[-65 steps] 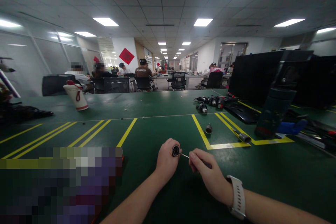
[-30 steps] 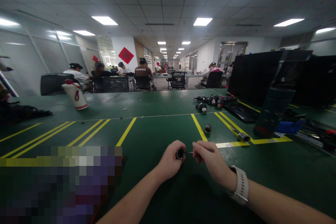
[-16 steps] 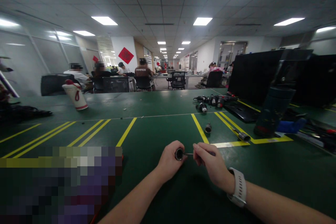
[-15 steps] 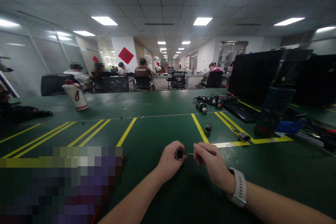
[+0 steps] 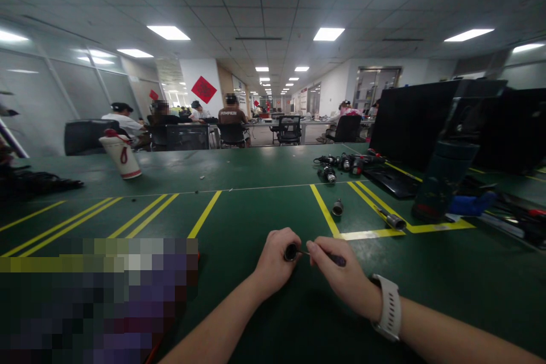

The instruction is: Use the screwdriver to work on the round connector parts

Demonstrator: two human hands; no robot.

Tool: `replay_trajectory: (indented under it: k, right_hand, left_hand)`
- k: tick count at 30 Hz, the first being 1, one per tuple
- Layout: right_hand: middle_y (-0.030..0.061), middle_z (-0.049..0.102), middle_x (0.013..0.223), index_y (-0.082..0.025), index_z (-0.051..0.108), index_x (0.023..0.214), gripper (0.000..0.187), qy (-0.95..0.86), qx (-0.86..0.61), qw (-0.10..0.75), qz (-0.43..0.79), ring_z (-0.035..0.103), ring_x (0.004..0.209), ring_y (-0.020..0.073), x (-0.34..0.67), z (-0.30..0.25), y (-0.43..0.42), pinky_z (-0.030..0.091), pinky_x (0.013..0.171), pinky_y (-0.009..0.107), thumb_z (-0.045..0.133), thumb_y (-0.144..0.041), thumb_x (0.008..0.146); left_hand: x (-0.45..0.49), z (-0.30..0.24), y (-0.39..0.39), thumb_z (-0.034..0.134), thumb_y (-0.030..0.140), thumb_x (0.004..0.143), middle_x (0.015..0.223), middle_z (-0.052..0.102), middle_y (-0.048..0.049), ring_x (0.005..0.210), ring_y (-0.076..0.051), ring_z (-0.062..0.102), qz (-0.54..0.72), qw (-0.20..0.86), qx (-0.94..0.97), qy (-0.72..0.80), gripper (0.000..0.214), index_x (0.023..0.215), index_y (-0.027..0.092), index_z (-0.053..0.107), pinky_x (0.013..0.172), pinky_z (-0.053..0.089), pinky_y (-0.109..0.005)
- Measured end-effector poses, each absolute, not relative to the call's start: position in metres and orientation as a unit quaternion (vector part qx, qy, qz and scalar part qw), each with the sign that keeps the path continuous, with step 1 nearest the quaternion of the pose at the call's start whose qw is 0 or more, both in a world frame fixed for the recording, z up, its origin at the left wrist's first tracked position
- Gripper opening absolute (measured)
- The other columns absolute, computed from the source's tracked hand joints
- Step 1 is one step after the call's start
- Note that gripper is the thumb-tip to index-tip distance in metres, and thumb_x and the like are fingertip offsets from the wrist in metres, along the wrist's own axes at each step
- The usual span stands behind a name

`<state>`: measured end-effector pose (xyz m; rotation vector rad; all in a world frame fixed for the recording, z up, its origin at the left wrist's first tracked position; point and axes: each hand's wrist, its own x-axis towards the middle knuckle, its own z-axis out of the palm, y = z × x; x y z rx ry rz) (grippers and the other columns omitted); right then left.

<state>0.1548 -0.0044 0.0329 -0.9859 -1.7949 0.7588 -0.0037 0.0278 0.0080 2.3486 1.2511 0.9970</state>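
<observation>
My left hand [image 5: 276, 257] is wrapped round a dark cylindrical metal part [image 5: 290, 252], whose hollow round end faces me. From the right, my right hand [image 5: 336, 264] grips a small screwdriver-like tool [image 5: 340, 260] by its dark handle. The tool's thin shaft points left, and its tip is at the rim of the metal part; whether it enters a hole there is hidden. Beyond my hands, a short metal socket-like piece [image 5: 338, 207] stands on the green table [image 5: 256, 210]. A longer metal tool with a round end [image 5: 393, 219] lies to its right.
A dark bottle [image 5: 446, 182] stands at the right before black monitors [image 5: 420, 122]. Black cabled tools [image 5: 328, 173] lie farther back. A white cup [image 5: 123, 156] stands at the far left. A blurred-out item [image 5: 140, 296] covers the near left. Several people sit at desks beyond.
My right hand has shifted slightly left and turned, bringing the tool closer to the metal part and showing more of its handle. My left hand has stayed almost still.
</observation>
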Motion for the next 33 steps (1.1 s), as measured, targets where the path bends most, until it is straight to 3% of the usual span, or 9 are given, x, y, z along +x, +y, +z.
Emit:
replay_trajectory:
  k: [8, 17, 33]
  right_hand:
    - [-0.0042, 0.040, 0.044, -0.019, 0.048, 0.047, 0.044, -0.660, -0.395, 0.486, 0.416, 0.040, 0.045, 0.0113, 0.159, 0.035, 0.003, 0.030, 0.047, 0.025, 0.049, -0.047, 0.082]
    - [-0.0043, 0.042, 0.047, -0.018, 0.051, 0.052, 0.040, -0.571, -0.396, 0.515, 0.502, 0.039, 0.046, 0.0103, 0.154, 0.022, 0.007, 0.028, 0.044, 0.023, 0.051, -0.044, 0.082]
    - [-0.0042, 0.041, 0.050, -0.018, 0.051, 0.053, 0.039, -0.603, -0.365, 0.556, 0.441, 0.038, 0.048, 0.0110, 0.162, 0.021, 0.007, 0.029, 0.046, 0.024, 0.051, -0.040, 0.086]
  left_hand:
    - [-0.005, 0.006, 0.028, 0.057, 0.005, 0.070, 0.071, 0.057, 0.0008, 0.073, -0.017, 0.054, 0.348, 0.154, 0.831, 0.405, 0.014, 0.067, 0.019, 0.055, 0.076, 0.039, -0.032]
    - [-0.005, 0.009, 0.028, 0.057, 0.006, 0.067, 0.066, 0.051, 0.0023, 0.065, -0.015, 0.050, 0.402, 0.205, 0.797, 0.402, 0.016, 0.061, 0.019, 0.049, 0.062, 0.039, -0.027]
    - [-0.005, 0.003, 0.030, 0.064, 0.014, 0.068, 0.068, 0.053, 0.0036, 0.064, -0.014, 0.051, 0.439, 0.269, 0.731, 0.448, 0.013, 0.068, 0.019, 0.051, 0.059, 0.041, -0.025]
